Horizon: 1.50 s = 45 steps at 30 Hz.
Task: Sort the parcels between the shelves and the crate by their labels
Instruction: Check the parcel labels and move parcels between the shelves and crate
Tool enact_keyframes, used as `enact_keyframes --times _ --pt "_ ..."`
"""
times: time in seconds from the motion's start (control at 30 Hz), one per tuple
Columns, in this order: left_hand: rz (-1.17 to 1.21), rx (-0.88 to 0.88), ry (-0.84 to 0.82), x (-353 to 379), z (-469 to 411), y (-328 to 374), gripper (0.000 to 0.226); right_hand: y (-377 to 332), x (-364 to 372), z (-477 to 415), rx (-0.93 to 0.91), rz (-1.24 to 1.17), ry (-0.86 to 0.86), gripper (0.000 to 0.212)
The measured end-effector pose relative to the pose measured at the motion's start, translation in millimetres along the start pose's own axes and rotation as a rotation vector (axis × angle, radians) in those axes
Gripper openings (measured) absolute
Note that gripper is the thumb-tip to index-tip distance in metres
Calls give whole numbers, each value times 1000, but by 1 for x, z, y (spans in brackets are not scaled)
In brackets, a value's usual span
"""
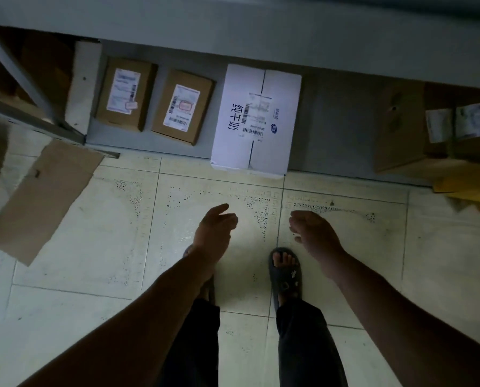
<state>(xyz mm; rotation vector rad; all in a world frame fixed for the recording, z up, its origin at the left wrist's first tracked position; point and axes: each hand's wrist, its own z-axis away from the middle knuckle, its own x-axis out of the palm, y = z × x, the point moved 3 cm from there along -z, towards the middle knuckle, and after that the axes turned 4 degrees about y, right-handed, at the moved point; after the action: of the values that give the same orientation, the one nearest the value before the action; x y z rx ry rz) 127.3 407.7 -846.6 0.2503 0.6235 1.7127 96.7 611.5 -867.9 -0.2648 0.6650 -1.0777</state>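
Both hands hang over the tiled floor and hold nothing: the left hand has its fingers loosely bent, and the right hand is likewise relaxed and empty, the two a little apart. The parcels lie ahead on the grey bottom shelf. A small brown parcel with a white label lies at the left, a second brown parcel just beside it, and a white carton with printed characters and barcodes overhangs the shelf's front edge. Well apart at the right stand larger brown boxes with pale labels, and yellow envelopes lie below them. A flat cardboard sheet lies on the floor at the left. A dark sandal shows below the right hand
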Motion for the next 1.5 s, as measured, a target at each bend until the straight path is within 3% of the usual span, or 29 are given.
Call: enact_keyframes --times 0.2,0.27,0.4,0.63,0.8,1.0,1.13,1.33,1.5 --pt "-178 114 26 -44 -86 34 57 -22 40 -50 62 -90 138 47" --pt "-253 123 9 -43 -115 41 62 -30 49 -71 63 -59 169 62" --pt "-311 142 -31 -28 -150 50 65 -47 52 -103 29 -75 233 68" --pt "-358 211 -46 -15 -172 30 45 -35 57 -124 -31 -153 179 39" --pt "-353 160 2 -22 -162 2 44 -7 61 -107 28 -119 223 43" --pt "-244 64 20 -19 -191 26 60 -14 51 -131 66 -78 223 64" --pt "-246 152 -136 -6 -203 40 39 -28 58 -148 31 -235 142 45" --pt "-228 188 -92 -22 -183 16 49 -13 64 -122 -32 -217 198 39" --pt "-92 200 -168 -42 -148 -1 61 2 68 -85 -69 -273 222 40"
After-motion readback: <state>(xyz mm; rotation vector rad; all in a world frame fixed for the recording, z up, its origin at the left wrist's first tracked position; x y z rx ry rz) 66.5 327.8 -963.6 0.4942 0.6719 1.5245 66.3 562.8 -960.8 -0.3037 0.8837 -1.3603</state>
